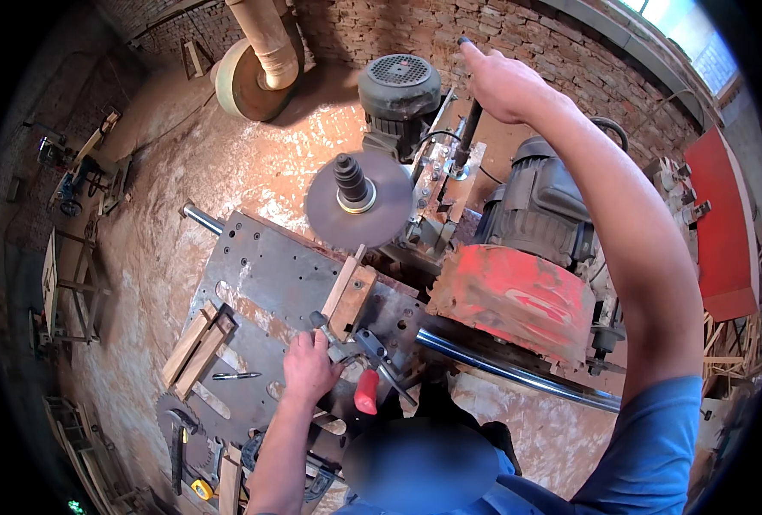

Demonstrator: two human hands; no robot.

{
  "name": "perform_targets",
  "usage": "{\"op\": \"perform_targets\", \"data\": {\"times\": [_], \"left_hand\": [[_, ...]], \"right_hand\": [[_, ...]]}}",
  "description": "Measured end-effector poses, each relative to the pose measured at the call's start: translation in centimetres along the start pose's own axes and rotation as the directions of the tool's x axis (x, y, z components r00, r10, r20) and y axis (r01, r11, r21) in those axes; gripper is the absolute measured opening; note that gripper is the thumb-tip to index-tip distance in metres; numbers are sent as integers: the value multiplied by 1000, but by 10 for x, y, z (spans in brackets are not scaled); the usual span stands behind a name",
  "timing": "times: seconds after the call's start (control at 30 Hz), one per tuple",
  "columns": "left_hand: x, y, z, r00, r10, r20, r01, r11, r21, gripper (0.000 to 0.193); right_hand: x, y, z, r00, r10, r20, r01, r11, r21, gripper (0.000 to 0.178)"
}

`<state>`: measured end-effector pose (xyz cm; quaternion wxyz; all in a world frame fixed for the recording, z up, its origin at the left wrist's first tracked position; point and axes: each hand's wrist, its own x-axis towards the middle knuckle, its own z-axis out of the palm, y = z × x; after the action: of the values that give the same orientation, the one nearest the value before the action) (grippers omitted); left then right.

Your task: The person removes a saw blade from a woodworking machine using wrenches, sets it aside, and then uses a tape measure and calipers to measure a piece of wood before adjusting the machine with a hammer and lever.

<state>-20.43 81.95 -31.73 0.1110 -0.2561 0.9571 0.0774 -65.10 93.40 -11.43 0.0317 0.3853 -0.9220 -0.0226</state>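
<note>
Raised at the upper right, my right hand (pixel 508 87) is closed round a black lever (pixel 469 129); the lever's top end sticks out beyond the fingers. My left hand (pixel 308 367) is low on the metal machine table (pixel 269 268), its fingers bent over the metal body of a toggle clamp (pixel 344 350). That clamp has a red handle (pixel 366 392). Just beyond it a narrow wood strip (pixel 344 281) lies along a wooden block (pixel 352 304). The strip's far end is close to a round dark disc (pixel 359 210) on a threaded spindle; whether they touch I cannot tell.
Wood pieces (pixel 199 348), a pen (pixel 236 376), a saw blade (pixel 188 442) and a yellow tape measure (pixel 201 489) lie on the table's left part. A red guard (pixel 514 296), a grey motor (pixel 540 202) and a polished rail (pixel 518 369) are at the right.
</note>
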Motion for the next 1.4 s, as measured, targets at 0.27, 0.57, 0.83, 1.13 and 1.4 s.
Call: {"op": "perform_targets", "data": {"times": [0.27,0.57,0.83,1.13,1.4], "left_hand": [[18,-35,-5,999,-45,-21,44,998,-43,77],[48,-100,-14,995,24,-95,-27,999,-29,87],[80,-178,14,981,-9,-193,-39,970,-242,71],[89,-231,-35,950,-311,20,224,636,-739,37],[-32,-212,-31,930,-312,195,157,-141,-977,43]], "right_hand": [[0,2,7,994,-39,-107,44,998,49,53],[-5,-6,-5,999,37,-9,-36,997,63,64],[-10,-9,-10,998,54,-17,-53,996,67,62],[-9,-23,-16,993,117,29,-119,992,50,66],[-6,23,13,982,47,-183,-33,996,77,65]]}}
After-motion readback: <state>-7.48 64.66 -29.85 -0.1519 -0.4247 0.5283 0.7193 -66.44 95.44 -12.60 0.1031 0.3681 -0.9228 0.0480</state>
